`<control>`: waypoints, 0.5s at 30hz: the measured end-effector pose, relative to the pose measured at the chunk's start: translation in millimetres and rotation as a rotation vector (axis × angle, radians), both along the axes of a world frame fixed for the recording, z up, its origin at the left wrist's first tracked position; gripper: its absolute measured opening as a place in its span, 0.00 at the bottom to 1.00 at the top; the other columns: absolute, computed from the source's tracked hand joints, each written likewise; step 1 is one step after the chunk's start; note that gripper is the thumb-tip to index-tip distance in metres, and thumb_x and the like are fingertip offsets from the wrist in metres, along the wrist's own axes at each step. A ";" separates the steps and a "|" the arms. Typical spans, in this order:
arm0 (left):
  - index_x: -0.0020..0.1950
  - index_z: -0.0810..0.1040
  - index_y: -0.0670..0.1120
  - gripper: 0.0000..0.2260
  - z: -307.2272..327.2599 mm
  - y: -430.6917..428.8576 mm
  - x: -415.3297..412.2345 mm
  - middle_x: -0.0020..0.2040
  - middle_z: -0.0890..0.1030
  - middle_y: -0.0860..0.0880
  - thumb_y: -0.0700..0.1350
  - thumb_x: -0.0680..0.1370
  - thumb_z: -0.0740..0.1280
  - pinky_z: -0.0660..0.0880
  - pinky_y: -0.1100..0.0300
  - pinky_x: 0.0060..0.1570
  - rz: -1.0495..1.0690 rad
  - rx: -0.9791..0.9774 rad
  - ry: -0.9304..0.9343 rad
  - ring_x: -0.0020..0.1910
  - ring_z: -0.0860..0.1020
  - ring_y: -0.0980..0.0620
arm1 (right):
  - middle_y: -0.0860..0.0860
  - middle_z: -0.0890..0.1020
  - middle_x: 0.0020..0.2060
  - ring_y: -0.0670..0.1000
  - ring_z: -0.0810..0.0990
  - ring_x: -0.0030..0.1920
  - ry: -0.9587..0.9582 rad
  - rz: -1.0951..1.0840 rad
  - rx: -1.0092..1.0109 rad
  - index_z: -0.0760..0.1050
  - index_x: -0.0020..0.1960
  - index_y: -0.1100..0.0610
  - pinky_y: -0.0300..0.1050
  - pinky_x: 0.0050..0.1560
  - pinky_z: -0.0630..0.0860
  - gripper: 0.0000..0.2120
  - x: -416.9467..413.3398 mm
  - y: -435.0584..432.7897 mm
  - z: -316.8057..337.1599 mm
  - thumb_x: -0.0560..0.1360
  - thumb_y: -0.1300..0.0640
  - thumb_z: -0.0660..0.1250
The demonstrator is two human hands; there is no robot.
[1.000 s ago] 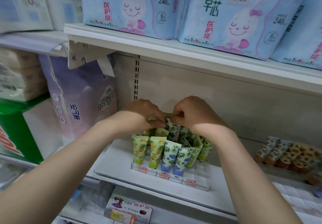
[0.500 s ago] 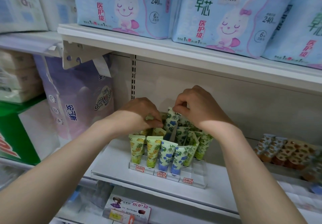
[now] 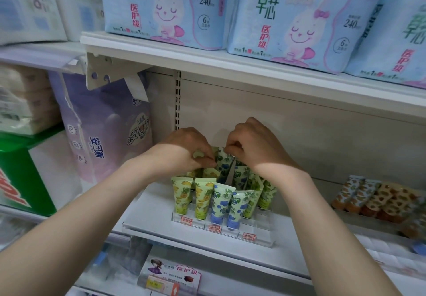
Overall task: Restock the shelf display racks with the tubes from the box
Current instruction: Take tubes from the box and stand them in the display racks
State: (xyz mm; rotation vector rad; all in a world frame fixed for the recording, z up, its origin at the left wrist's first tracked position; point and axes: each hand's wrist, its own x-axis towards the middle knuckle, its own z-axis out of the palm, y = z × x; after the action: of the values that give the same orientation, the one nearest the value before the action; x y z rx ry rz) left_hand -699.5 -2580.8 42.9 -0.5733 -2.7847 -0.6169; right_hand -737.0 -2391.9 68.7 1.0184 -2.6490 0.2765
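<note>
A clear acrylic display rack [image 3: 258, 235] stands on the white shelf [image 3: 147, 219] and holds several upright tubes. Yellow pineapple-print tubes [image 3: 182, 195] fill its left lanes, blue-flower tubes [image 3: 219, 203] the middle, green ones [image 3: 267, 194] the right. My left hand [image 3: 184, 150] pinches the top of a yellow-green tube at the back of the rack. My right hand [image 3: 251, 143] pinches the crimped top of a blue-flower tube [image 3: 223, 160] in the back row, raised slightly above its neighbours. The box is out of view.
Orange and brown patterned tubes [image 3: 378, 199] lie in another rack to the right. A purple tissue pack [image 3: 106, 132] stands left of the rack, a green box [image 3: 23, 180] further left. The upper shelf [image 3: 230, 62] with blue packs hangs close above my hands.
My right hand has risen a little, lifting the blue-flower tube up from the back row. My left hand stays put at the back left tubes. The camera has shifted slightly.
</note>
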 end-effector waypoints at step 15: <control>0.54 0.70 0.56 0.16 8.9 15.8 -5.2 0.44 0.82 0.60 0.55 0.72 0.73 0.71 0.60 0.47 0.103 0.143 0.055 0.44 0.77 0.59 | 0.48 0.79 0.41 0.48 0.67 0.48 0.115 0.030 -0.066 0.82 0.46 0.54 0.43 0.42 0.62 0.09 0.6 8.4 21.5 0.77 0.51 0.66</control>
State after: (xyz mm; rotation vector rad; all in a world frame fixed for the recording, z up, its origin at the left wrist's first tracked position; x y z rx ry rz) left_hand -704.7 -2565.0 51.9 -0.4091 -2.6725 -0.7577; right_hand -736.4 -2383.4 90.2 1.0224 -2.5076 0.3004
